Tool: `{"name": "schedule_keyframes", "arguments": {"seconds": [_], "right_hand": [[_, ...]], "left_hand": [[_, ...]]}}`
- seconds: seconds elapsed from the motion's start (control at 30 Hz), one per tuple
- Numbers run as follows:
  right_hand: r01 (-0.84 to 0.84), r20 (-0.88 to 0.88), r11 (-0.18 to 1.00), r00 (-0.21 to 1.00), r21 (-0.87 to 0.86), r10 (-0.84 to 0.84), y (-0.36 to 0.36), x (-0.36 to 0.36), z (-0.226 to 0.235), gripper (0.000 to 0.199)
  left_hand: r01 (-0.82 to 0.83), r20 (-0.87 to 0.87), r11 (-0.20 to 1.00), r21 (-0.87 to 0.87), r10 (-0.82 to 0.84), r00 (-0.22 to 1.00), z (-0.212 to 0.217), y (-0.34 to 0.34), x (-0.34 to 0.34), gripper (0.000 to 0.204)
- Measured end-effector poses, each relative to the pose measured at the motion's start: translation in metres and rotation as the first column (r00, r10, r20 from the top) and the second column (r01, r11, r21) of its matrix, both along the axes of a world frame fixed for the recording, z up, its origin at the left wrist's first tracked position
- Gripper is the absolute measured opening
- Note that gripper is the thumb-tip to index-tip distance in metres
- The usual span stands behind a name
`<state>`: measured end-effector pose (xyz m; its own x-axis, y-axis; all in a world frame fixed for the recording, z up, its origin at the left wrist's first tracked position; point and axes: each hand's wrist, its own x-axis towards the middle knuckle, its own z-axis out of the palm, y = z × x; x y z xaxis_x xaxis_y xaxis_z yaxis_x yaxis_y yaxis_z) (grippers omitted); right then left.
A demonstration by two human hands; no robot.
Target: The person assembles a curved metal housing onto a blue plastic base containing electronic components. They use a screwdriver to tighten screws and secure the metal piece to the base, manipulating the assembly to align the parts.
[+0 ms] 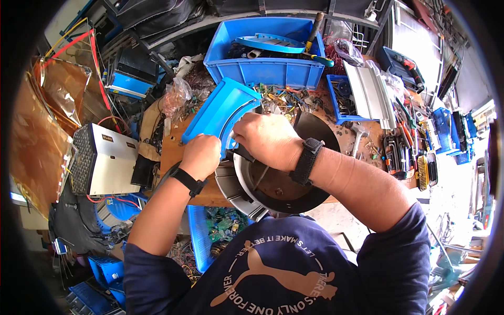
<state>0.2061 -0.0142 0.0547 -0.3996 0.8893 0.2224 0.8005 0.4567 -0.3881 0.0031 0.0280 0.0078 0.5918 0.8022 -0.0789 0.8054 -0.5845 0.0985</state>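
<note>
Hands point(266, 140) at blue plastic piece point(216, 107), fingertips mostly hidden.

Printed in broken rings of pale capital lettering point(313, 252) on the dark navy-blue cloth shirt point(286, 239), curving around a tan leaping-animal figure point(281, 270); clear enough to read. Marked also, on the cream-white flat-fronted case with a dark textured side point(111, 165), with small dark rectangular labels point(106, 138), too small to make out.

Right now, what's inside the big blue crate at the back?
In the crate, a curved blue piece lies over dark clutter. That piece and the front wall hide whatever lies deeper.
</note>
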Motion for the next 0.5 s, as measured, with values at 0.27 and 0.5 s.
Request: {"name": "schedule_keyframes", "arguments": {"seconds": [0.27, 0.5], "right_hand": [[-0.002, -0.151, 1.0, 0.989, -0.023, -0.002, -0.005, 0.011, -0.006, 0.012], [0.146, -0.157, 0.982, 0.974, -0.12, -0.164, 0.005, 0.035, 0.003, 0.016]], "left_hand": [[-0.112, -0.041, 0.992, -0.06, 0.11, 0.993, -0.002, 0.005, 0.006, 0.013], [-0.13, 0.005, 0.981, -0.146, 0.132, 0.991, -0.006, 0.011, -0.004, 0.01]]}}
